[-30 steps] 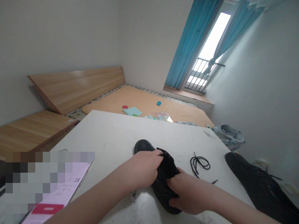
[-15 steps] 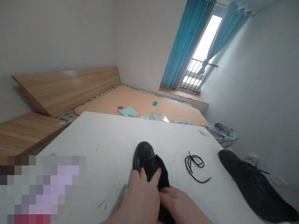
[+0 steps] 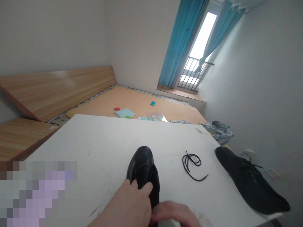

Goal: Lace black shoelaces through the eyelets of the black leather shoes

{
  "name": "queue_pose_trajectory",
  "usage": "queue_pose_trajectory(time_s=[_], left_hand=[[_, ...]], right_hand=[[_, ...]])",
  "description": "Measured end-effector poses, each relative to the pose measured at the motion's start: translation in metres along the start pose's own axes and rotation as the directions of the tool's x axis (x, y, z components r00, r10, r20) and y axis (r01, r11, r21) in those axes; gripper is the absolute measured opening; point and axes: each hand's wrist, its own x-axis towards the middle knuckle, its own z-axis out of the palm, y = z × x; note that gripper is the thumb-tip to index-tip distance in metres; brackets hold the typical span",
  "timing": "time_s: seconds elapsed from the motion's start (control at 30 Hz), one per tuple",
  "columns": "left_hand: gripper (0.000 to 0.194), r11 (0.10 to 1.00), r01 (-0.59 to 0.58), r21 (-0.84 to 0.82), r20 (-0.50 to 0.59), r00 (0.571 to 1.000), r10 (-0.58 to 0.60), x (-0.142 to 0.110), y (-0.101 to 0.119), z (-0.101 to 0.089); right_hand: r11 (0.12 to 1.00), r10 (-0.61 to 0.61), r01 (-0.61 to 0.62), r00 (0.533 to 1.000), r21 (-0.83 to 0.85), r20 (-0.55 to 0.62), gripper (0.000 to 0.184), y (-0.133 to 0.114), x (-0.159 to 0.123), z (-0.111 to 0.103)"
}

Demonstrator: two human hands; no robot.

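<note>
The left hand (image 3: 126, 206) grips a black leather shoe (image 3: 143, 168) with curled fingers, the right hand (image 3: 171, 212) closes on its lower end, on a white table (image 3: 94, 148) near a coiled black lace (image 3: 191, 162)

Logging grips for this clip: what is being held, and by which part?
A black leather shoe: the left hand grips its middle, and the right hand touches its near end.
</note>
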Motion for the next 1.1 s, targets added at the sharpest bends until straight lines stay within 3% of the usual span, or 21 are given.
queue_pose_trajectory(time_s=[0.03, 0.1, 0.17, 0.27, 0.4, 0.47, 0.57, 0.73, 0.83, 0.97, 1.03, 1.1], left_hand=[[0.029, 1.000, -0.017, 0.002, 0.022, 1.000, 0.017, 0.000, 0.000, -0.003], [0.028, 0.998, -0.069, -0.010, 0.070, 0.995, 0.069, 0.002, 0.002, -0.006], [0.026, 0.992, -0.124, -0.011, 0.122, 0.985, 0.124, 0.005, 0.004, -0.006], [0.022, 0.987, -0.163, -0.006, 0.180, 0.970, 0.161, 0.004, 0.007, -0.010], [0.024, 0.991, -0.124, -0.039, 0.122, 0.984, 0.128, -0.008, 0.008, -0.029], [0.023, 0.994, -0.078, -0.074, 0.048, 0.996, 0.082, -0.013, 0.006, -0.038], [0.024, 0.979, -0.046, -0.198, -0.117, 0.993, 0.023, -0.013, -0.004, -0.043], [0.032, 0.927, -0.073, -0.368, -0.428, 0.898, -0.099, 0.005, -0.023, -0.036], [0.033, 0.868, -0.132, -0.480, -0.442, 0.891, -0.109, 0.011, -0.023, -0.035], [0.026, 0.808, -0.142, -0.572, -0.385, 0.916, -0.111, 0.012, -0.018, -0.040], [0.029, 0.763, -0.171, -0.623, -0.421, 0.896, -0.143, 0.012, -0.021, -0.043], [0.033, 0.642, -0.243, -0.727, -0.460, 0.867, -0.193, 0.011, -0.028, -0.046]], right_hand=[[1.000, 0.009, -0.011, 0.995, -0.016, -0.097, 0.049, 0.004, -0.002, -0.013], [0.958, 0.170, -0.238, 0.922, -0.163, -0.347, 0.039, 0.017, -0.005, -0.047], [0.774, 0.220, -0.484, 0.811, -0.409, -0.543, 0.041, 0.036, -0.004, -0.082], [0.652, 0.231, -0.591, 0.751, -0.474, -0.619, 0.043, 0.063, 0.000, -0.118], [0.624, 0.273, -0.614, 0.750, -0.483, -0.602, 0.025, 0.081, 0.010, -0.124], [0.658, 0.300, -0.590, 0.776, -0.469, -0.555, 0.016, 0.079, 0.018, -0.118], [0.770, 0.335, -0.502, 0.843, -0.394, -0.420, 0.019, 0.058, 0.033, -0.109], [0.927, 0.261, -0.316, 0.930, -0.200, -0.259, 0.026, -0.011, 0.056, -0.091], [0.984, 0.102, -0.141, 0.946, -0.107, -0.307, 0.026, -0.052, 0.065, -0.074], [0.959, -0.172, 0.048, 0.880, -0.279, -0.443, 0.016, -0.078, 0.074, -0.059], [0.984, -0.151, 0.093, 0.894, -0.154, -0.421, 0.017, -0.079, 0.075, -0.060], [0.991, -0.059, 0.096, 0.942, 0.097, -0.331, 0.024, -0.074, 0.073, -0.066]])
